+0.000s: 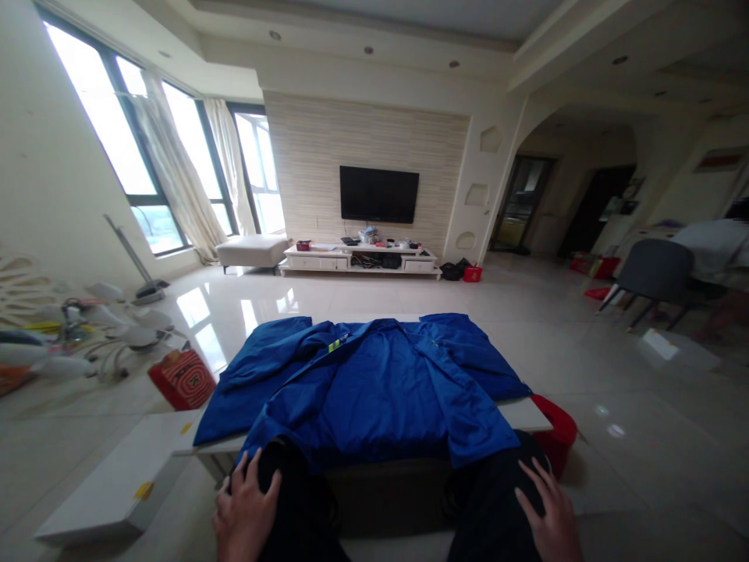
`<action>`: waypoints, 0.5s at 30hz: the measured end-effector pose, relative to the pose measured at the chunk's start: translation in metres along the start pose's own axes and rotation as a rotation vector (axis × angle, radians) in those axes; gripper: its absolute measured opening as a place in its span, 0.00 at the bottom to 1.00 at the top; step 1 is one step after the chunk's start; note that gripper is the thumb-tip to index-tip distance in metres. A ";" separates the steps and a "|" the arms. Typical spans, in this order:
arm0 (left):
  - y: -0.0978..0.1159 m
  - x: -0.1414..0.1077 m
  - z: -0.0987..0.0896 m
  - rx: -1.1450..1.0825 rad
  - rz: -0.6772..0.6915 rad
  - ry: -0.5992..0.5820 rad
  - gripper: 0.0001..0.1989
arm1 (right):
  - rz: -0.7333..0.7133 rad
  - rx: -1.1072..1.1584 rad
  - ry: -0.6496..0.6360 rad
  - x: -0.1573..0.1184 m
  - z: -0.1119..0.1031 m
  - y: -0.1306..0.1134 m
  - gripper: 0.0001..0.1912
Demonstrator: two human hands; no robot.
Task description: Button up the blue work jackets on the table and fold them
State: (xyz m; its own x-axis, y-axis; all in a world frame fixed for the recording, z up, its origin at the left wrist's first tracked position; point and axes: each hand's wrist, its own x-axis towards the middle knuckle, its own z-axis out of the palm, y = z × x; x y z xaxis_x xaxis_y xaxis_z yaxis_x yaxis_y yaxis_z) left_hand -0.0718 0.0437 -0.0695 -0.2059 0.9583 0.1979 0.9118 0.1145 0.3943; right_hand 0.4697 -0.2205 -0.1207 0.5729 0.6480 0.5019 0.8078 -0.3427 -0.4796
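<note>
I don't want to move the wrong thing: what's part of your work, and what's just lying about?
In use, it seems:
blue jacket, spread out
white table under it
left hand, right hand, on the knees

Lying about:
red bag
white box
dustpan
grey chair

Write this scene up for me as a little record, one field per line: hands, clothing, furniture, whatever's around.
Left hand: the left hand rests on the left knee, fingers spread
Right hand: the right hand is at the right knee, holding nothing
Clothing: blue jacket, laid open, creased
Under it: low table, mostly covered
Left side: red bag on the floor
Right side: grey chair, farther back
Far wall: black television
</note>
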 end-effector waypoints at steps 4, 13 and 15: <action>0.002 -0.001 -0.002 0.005 -0.002 -0.001 0.29 | 0.013 0.000 0.000 0.000 -0.002 -0.003 0.28; 0.008 -0.002 -0.010 -0.025 -0.022 -0.017 0.29 | 0.007 0.005 0.009 0.002 -0.003 -0.005 0.28; 0.007 -0.002 -0.010 -0.038 -0.027 -0.023 0.29 | -0.001 -0.001 0.011 0.002 -0.003 -0.005 0.28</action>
State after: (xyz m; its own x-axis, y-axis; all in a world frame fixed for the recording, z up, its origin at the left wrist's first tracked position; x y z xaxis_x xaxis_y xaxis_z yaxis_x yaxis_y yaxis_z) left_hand -0.0681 0.0402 -0.0584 -0.2221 0.9607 0.1664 0.8917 0.1311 0.4332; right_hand 0.4679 -0.2193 -0.1152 0.5737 0.6410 0.5098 0.8083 -0.3429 -0.4785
